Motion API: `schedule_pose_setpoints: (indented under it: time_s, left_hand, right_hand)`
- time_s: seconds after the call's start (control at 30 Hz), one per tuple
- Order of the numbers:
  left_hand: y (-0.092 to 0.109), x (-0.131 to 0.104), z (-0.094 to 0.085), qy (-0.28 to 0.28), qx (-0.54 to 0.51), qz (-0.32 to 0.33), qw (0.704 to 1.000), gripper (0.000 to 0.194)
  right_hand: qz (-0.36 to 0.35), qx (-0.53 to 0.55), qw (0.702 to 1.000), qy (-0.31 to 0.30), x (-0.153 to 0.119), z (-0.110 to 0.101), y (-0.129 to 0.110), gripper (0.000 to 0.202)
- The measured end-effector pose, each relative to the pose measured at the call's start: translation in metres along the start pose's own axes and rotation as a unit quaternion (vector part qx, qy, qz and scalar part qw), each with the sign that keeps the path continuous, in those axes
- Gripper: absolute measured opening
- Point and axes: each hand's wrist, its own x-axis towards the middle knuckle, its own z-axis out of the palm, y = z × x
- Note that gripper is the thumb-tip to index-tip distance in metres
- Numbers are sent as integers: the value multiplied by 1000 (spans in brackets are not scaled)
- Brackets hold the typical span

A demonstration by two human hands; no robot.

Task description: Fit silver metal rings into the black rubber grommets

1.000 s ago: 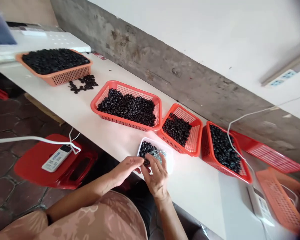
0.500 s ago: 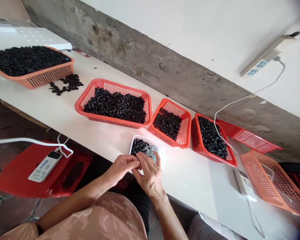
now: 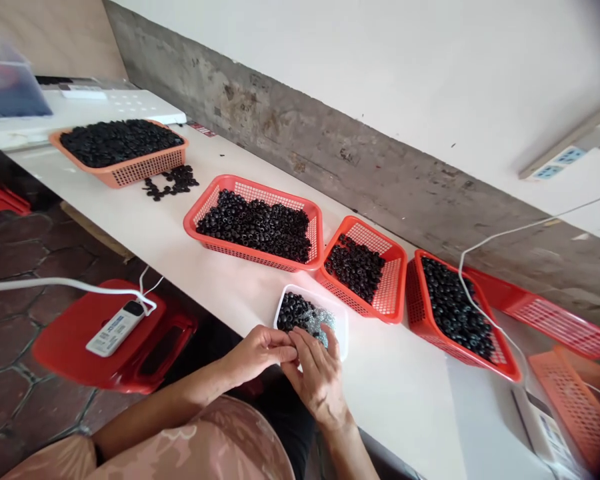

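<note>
My left hand (image 3: 263,351) and my right hand (image 3: 316,373) meet fingertip to fingertip at the front edge of the table. Both are closed in a pinch, and whatever lies between the fingers is too small and covered to make out. Just beyond them sits a white plastic tray (image 3: 344,333). Small black round parts (image 3: 295,308) fill its left side, and a heap of small shiny clear or silvery pieces (image 3: 325,320) lies on its right. My right fingers cover the tray's near edge.
Behind the tray stand a wide red basket (image 3: 253,261), a smaller red basket (image 3: 397,260) and another red basket (image 3: 415,320), all holding black parts. An orange basket (image 3: 145,168) is heaped at the far left. A white cable (image 3: 525,230) crosses the right basket. A red stool (image 3: 75,333) carries a power strip (image 3: 115,328).
The view has swung left, so the table and baskets appear shifted right and down. My hands stay pinched together in front of the tray, with hardly any change in finger pose.
</note>
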Motion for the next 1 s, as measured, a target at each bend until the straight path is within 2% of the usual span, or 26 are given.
schedule_pose_setpoints:
  time_s: [0.1, 0.27, 0.43, 0.6, 0.7, 0.77, 0.87, 1.0]
  left_hand:
    - [-2, -1, -2, 13, 15, 1, 1000, 32]
    - [4, -3, -2, -10, 1, -17, 1000, 33]
    - [7, -4, 0, -3, 20, -19, 1000, 33]
    - [-6, -4, 0, -6, 34, -20, 999, 37]
    - [-13, -5, 1, -7, 36, -23, 999, 40]
    - [-12, -5, 4, -8, 36, -22, 999, 40]
    - [-3, -5, 7, -4, 24, -18, 1000, 40]
    - [3, -4, 5, -17, -69, -56, 996, 39]
  right_hand:
    - [-10, -9, 1000, -17, 1, -3, 1, 26]
    - [10, -16, 1000, -22, 2, -9, 1, 28]
    - [-2, -14, 999, -43, -3, -9, 0, 29]
    - [-79, -30, 994, -63, -10, -8, 6, 30]
    - [-140, -30, 986, -85, -7, -14, 15, 29]
    - [-153, -10, 984, -85, -2, -19, 20, 28]
    - [-101, 53, 992, -59, 5, -24, 21, 30]
    - [-27, 107, 994, -17, 6, -22, 17, 32]
